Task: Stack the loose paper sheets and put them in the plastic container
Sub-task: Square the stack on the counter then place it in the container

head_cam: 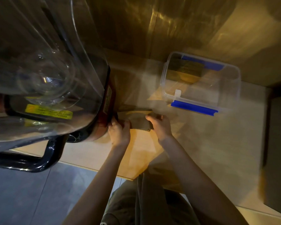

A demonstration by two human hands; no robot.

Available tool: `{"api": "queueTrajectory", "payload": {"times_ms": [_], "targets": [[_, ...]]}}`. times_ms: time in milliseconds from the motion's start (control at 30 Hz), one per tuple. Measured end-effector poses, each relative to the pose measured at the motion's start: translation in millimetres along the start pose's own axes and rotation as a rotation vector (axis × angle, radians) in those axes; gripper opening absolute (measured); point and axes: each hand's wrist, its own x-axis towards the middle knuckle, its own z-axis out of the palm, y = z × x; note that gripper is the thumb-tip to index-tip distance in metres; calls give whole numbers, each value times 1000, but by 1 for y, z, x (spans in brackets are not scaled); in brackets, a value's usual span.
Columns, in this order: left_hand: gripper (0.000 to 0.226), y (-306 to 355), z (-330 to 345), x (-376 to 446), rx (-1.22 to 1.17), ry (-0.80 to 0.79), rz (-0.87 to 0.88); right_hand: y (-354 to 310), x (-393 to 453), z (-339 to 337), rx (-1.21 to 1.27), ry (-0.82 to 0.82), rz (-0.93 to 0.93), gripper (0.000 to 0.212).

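A small bundle of dull paper sheets (140,121) is held between both hands just above the wooden counter (94,153). My left hand (119,133) grips its left end, next to the base of a blender. My right hand (160,125) grips its right end with the fingers curled over the top. The clear plastic container (201,83) with blue clips stands open on the counter, up and to the right of the hands. Something dark with a round yellowish shape shows through its far wall. The picture is blurred, so single sheets cannot be told apart.
A large blender (44,88) with a clear jar, yellow label and black handle fills the left side and touches my left hand. A wall rises behind the counter. A dark block (277,153) stands at the right edge. Grey floor tiles lie below the counter's front edge.
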Motion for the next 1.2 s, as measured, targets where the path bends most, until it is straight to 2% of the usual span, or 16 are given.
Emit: {"api": "queueTrajectory", "payload": {"times_ms": [67,267,433,500,600,800,933,1000,1200], "targets": [[63,1,1,-1,-26,-8,-14,-2,0,0,28,-32,20,14],[70,-7,3,1,-86,-45,-75,-4,0,-7,11,-97,34,12],[61,-19,-2,-2,-260,-172,-78,-3,-5,-28,-38,-197,90,13],[53,-21,-2,-8,-323,-237,-48,2,-9,-39,-38,-238,51,12],[59,-21,2,-19,-331,-318,39,14,-17,-64,-64,-278,-78,26],[62,-11,20,-45,-199,-456,350,49,-34,-110,-44,-211,-203,57],[59,-5,40,-65,-84,-426,574,70,-47,-136,-65,-95,-360,56],[64,-4,49,-71,-82,-431,597,78,-51,-144,-78,-43,-389,56],[91,-3,68,-77,-74,-514,494,93,-43,-143,-80,58,-329,71]]}}
